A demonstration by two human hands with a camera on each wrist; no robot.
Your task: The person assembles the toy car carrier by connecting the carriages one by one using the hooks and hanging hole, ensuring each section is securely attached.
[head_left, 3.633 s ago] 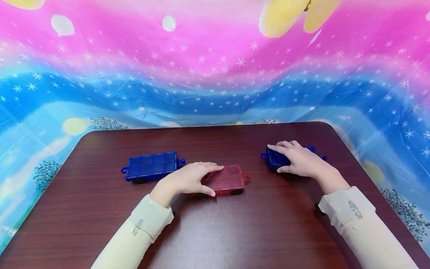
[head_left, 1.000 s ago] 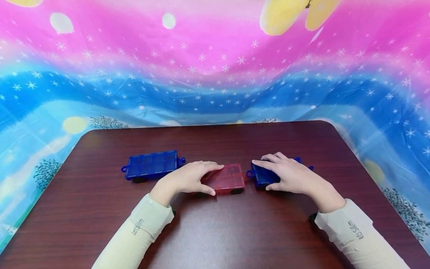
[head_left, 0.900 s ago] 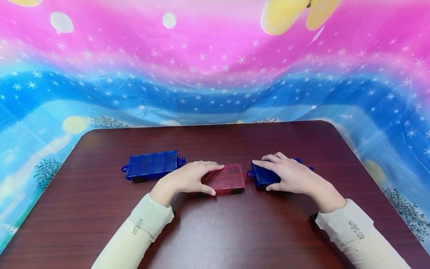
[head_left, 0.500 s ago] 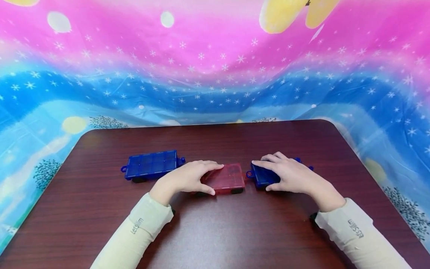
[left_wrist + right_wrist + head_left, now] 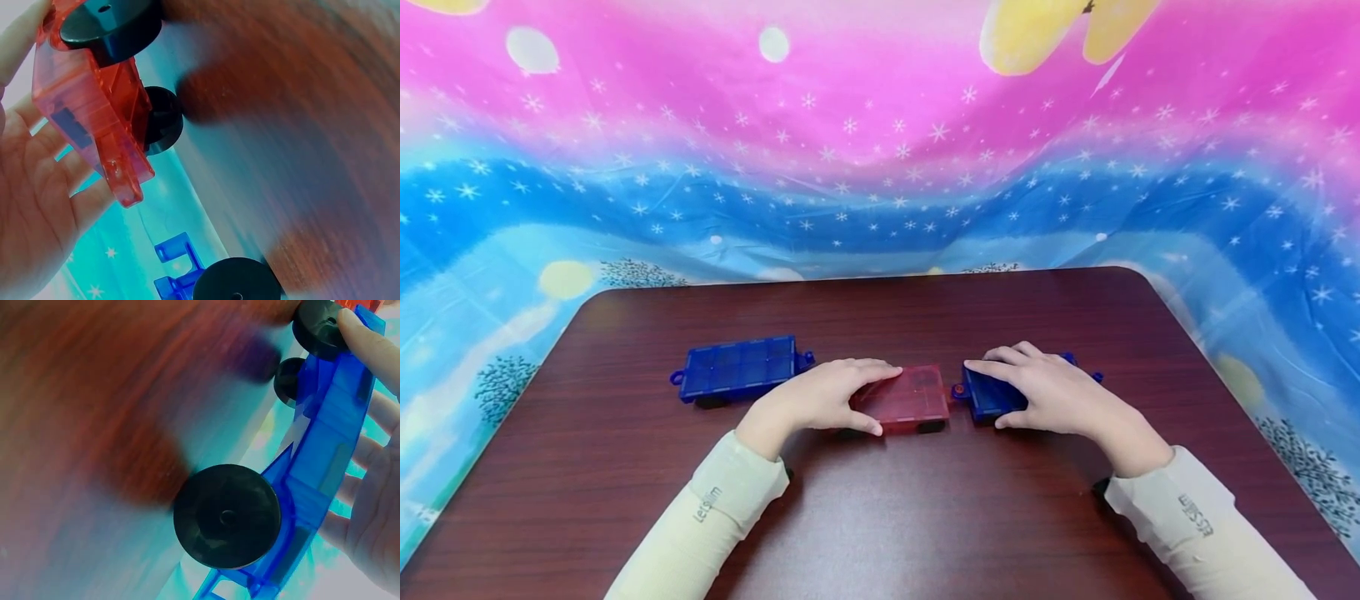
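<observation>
My left hand (image 5: 808, 404) grips a translucent red toy car base (image 5: 910, 398) from above, thumb on its near side and fingers on the far side. In the left wrist view, the red car (image 5: 69, 94) shows black wheels and a rear hitch. Right of it, my right hand (image 5: 1052, 387) holds a translucent blue toy car base (image 5: 988, 396) the same way. This car's left ring (image 5: 958, 391) meets the red car's hitch, with red showing inside the ring. In the right wrist view, my thumb lies by a wheel (image 5: 322, 328) of the blue car (image 5: 331, 444).
Another blue toy car base (image 5: 741, 369), with a ring at its left end and a hitch at its right, stands apart behind my left wrist. All three stand on a dark red-brown wooden table (image 5: 880, 517). A pink and blue snowflake-patterned cloth (image 5: 880, 167) hangs behind.
Since the earliest frame, my right hand has moved the blue car left and nearer me, bringing its ring to the red car's hitch. My left hand and the other blue car have stayed put.
</observation>
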